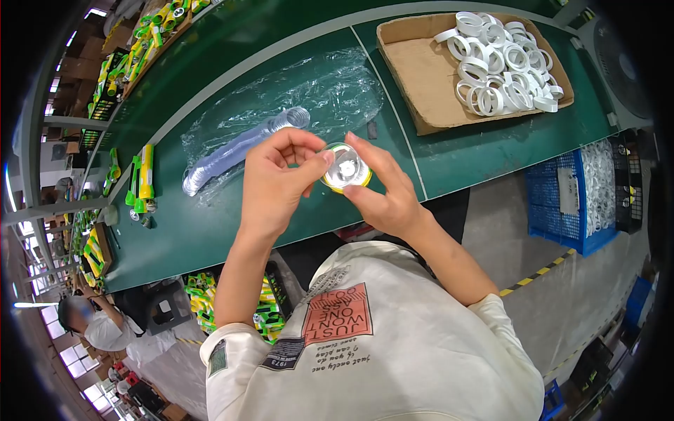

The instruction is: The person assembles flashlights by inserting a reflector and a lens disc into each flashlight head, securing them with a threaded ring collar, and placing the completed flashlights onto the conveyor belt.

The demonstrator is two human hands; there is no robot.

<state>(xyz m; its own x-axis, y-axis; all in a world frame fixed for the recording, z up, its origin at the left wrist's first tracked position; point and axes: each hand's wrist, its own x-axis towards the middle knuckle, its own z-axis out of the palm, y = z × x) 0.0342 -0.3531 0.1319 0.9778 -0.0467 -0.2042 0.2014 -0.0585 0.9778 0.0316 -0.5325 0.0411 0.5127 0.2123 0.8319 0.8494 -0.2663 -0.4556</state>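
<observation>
My right hand (382, 186) holds a round flashlight head (348, 167) with a shiny reflector and a yellow-green rim, its thumb and fingers curled around the edge. At the left side of that rim, my left hand (281, 172) is closed in a pinch, with the thumb tip over the reflector's edge. Whether a thin clear disc sits between those fingertips, I cannot tell. Just beyond my left hand, a long stack of clear round discs (242, 149) lies on crumpled clear plastic film (337, 88) on the green table (189, 242).
White rings (502, 63) fill much of a cardboard tray (414, 70) at the back right. Yellow and green flashlights (144, 175) lie at left. A blue crate (554, 203) stands on the floor at right. Another person (105, 326) sits at far left.
</observation>
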